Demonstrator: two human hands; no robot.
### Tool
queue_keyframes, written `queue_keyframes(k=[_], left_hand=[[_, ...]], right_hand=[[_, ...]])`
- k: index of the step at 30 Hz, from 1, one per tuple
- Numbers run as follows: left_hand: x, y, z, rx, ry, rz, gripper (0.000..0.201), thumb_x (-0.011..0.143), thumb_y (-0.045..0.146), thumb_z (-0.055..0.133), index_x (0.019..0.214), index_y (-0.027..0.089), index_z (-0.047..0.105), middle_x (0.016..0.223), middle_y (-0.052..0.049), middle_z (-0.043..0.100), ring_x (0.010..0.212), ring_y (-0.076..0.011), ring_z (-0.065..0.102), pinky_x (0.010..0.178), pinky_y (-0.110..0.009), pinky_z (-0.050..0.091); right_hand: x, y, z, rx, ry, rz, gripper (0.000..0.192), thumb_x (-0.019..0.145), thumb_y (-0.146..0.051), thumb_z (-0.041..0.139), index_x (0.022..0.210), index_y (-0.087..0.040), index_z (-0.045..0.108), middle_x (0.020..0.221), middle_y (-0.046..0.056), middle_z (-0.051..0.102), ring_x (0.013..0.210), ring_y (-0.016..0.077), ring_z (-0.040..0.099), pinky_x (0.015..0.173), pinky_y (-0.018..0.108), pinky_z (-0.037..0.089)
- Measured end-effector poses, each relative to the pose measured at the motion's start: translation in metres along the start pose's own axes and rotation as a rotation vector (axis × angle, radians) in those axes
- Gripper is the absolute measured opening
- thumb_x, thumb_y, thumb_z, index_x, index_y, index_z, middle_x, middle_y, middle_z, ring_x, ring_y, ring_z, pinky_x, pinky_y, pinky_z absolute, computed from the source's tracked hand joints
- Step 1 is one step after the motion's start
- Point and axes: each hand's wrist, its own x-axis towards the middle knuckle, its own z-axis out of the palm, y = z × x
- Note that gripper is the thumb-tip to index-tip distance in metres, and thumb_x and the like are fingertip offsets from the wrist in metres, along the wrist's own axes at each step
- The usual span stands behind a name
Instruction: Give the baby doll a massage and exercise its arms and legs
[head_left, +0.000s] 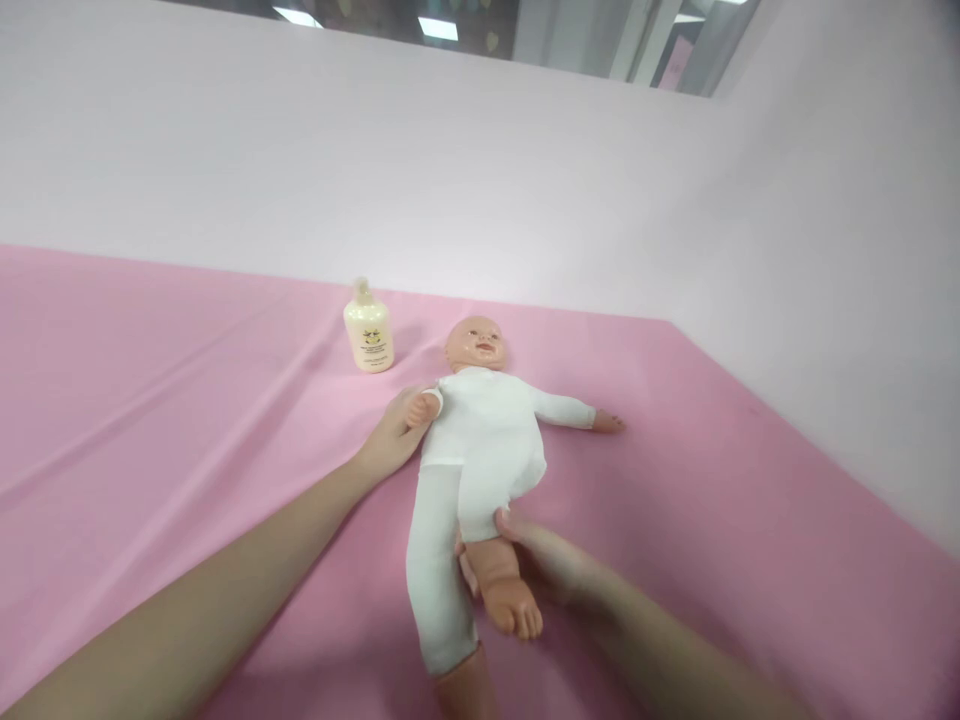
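A baby doll (487,425) in a white suit lies on its back, its head away from me. My left hand (394,432) is closed at the doll's arm on the left side, beside the torso. The doll's small hand (424,408) shows there, poking out of a white cuff, and my fingertips are mostly hidden. My right hand (544,560) grips the doll's bent leg just above the ankle, thumb on the trouser cuff and fingers curled underneath. The bare foot (514,605) hangs below that grip. The doll's other leg (439,570) lies stretched toward me.
A pale yellow pump bottle (369,330) stands upright left of the doll's head. Pink cloth (187,400) with soft creases covers the table. White walls (450,170) rise behind and on the right, with a window strip (480,35) at the top.
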Motion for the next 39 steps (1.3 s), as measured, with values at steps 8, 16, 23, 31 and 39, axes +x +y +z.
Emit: queue_keyframes(k=[8,16,23,31,39], left_hand=[[0.005,-0.018,0.006,-0.268,0.101,-0.195,0.049,0.091,0.047,0.042,0.129,0.016,0.047,0.135,-0.01,0.052,0.128,-0.0251,0.045,0.109,-0.039,0.032],[0.007,-0.014,0.004,-0.224,0.139,-0.186,0.047,0.091,0.046,0.043,0.123,0.013,0.051,0.126,-0.012,0.058,0.12,-0.0266,0.051,0.106,-0.042,0.036],[0.001,0.002,-0.001,-0.003,0.012,0.103,0.044,0.092,0.032,0.045,0.135,0.022,0.046,0.144,-0.008,0.043,0.133,-0.0246,0.038,0.113,-0.044,0.028],[0.001,0.001,-0.005,0.162,-0.067,0.238,0.045,0.092,0.02,0.038,0.136,0.025,0.046,0.149,-0.006,0.034,0.14,-0.0229,0.027,0.115,-0.046,0.024],[0.002,0.005,0.002,-0.079,0.079,-0.085,0.045,0.092,0.041,0.045,0.129,0.016,0.046,0.129,-0.013,0.055,0.121,-0.0267,0.05,0.106,-0.046,0.036]], right_hand=[[-0.013,-0.01,-0.008,-0.129,-0.3,0.18,0.054,0.057,-0.052,0.079,0.085,-0.009,0.064,0.071,0.002,0.062,0.067,0.0124,0.058,0.069,0.025,0.047],[-0.01,-0.012,-0.014,-0.153,-0.479,0.245,0.055,0.058,-0.051,0.079,0.088,-0.008,0.062,0.072,0.002,0.062,0.063,0.011,0.056,0.063,0.024,0.043],[-0.009,-0.008,-0.006,0.205,-0.503,-0.04,0.07,0.066,-0.076,0.052,0.085,-0.009,0.058,0.049,0.003,0.058,0.042,0.0116,0.047,0.051,0.026,0.035],[0.003,-0.018,-0.013,0.374,-0.265,-0.287,0.063,0.08,-0.074,0.032,0.089,-0.016,0.055,0.04,-0.006,0.041,0.039,0.009,0.03,0.055,0.026,0.031],[-0.002,-0.011,-0.01,0.259,-0.305,-0.208,0.072,0.077,-0.078,0.028,0.091,-0.013,0.054,0.044,-0.002,0.049,0.043,0.0116,0.044,0.058,0.028,0.036]])
